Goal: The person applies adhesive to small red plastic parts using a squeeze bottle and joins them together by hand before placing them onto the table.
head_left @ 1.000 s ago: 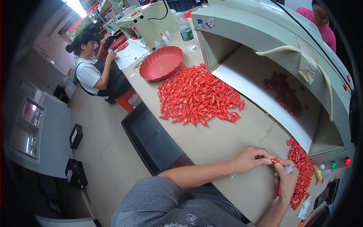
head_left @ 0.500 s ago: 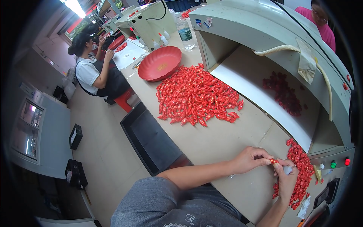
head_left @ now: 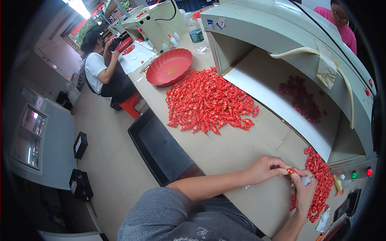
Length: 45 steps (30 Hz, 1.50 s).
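Observation:
Above the near right part of the table, my left hand pinches a small glossy red piece with gold marks between thumb and fingers. My right hand is closed just beside it, its fingertips at the piece's right end. A small whitish object sits in the right hand's grip; fingers cover most of it, so its kind is unclear. A heap of similar red pieces lies beside and behind the right hand. Farther off, a larger pile of red pieces is spread over the table.
A red scalloped bowl stands beyond the large pile, near a plastic water bottle. An arched machine housing borders the table's right, with red pieces inside. A black bin sits at the left edge. Co-workers are at far left and top right.
My hands and the red piece stay practically still. At the far left, the seated co-worker's head and body have shifted slightly to the right.

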Each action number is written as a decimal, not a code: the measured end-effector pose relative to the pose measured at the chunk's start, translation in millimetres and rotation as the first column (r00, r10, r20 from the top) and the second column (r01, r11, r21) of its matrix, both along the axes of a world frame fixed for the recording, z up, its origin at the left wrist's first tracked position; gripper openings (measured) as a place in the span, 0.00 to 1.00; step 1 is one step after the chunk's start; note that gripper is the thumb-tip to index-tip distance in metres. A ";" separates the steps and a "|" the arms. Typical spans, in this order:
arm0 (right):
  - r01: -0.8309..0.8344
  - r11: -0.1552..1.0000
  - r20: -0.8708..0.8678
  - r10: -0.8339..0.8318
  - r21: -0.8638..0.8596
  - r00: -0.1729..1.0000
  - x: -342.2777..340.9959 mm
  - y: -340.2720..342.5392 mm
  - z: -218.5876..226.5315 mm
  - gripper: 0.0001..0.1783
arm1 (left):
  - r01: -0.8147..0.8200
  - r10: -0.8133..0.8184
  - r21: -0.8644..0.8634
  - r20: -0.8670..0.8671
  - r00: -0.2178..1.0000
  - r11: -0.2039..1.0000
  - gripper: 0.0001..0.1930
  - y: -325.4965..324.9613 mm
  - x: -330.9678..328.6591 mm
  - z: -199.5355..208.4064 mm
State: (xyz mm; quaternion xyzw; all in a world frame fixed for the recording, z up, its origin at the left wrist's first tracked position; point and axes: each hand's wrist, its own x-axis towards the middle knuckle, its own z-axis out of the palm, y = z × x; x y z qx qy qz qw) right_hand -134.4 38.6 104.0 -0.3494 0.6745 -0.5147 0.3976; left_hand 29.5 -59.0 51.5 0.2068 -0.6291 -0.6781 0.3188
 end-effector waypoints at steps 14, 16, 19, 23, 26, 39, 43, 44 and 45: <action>0.004 0.998 0.224 0.011 -0.067 0.975 7.8 -6.0 3.0 0.15 | -0.040 0.018 0.135 0.161 0.987 0.990 0.10 -21.0 18.0 18.8; 0.063 0.994 0.222 -0.043 -0.084 0.974 -1.3 -3.8 8.6 0.15 | -0.142 0.166 -0.101 0.286 0.944 0.985 0.10 -31.3 36.1 16.1; 0.124 0.983 0.178 -0.099 -0.134 0.979 -14.0 0.2 12.3 0.19 | -0.085 0.468 -0.655 0.438 0.767 0.751 0.11 -51.2 63.9 34.4; 0.219 0.965 0.223 -0.184 -0.143 0.957 -15.8 0.5 19.2 0.25 | -0.134 0.627 -0.723 0.475 0.617 0.678 0.11 -62.3 58.6 48.2; 0.191 0.977 0.207 -0.168 -0.096 0.964 -13.2 4.5 26.5 0.30 | -0.097 0.569 -0.837 0.275 0.775 0.538 0.13 -96.4 20.2 53.7; 0.120 0.975 0.166 -0.090 -0.187 0.982 -14.9 10.3 15.0 0.25 | 0.007 0.417 -0.812 0.307 0.856 0.583 0.16 -179.9 -111.6 -2.2; 0.057 0.969 0.168 -0.016 -0.242 0.986 -13.3 7.9 10.6 0.17 | 0.031 0.316 -0.809 0.264 0.911 0.587 0.15 -151.6 -124.0 8.7; 0.050 0.968 0.163 -0.010 -0.245 0.986 -12.9 6.3 8.7 0.15 | 0.008 0.337 -0.806 0.256 0.906 0.591 0.17 -150.7 -122.7 10.0; 0.047 0.968 0.163 -0.006 -0.247 0.987 -12.6 4.8 5.4 0.15 | 0.006 0.340 -0.808 0.255 0.905 0.590 0.17 -149.8 -118.9 11.8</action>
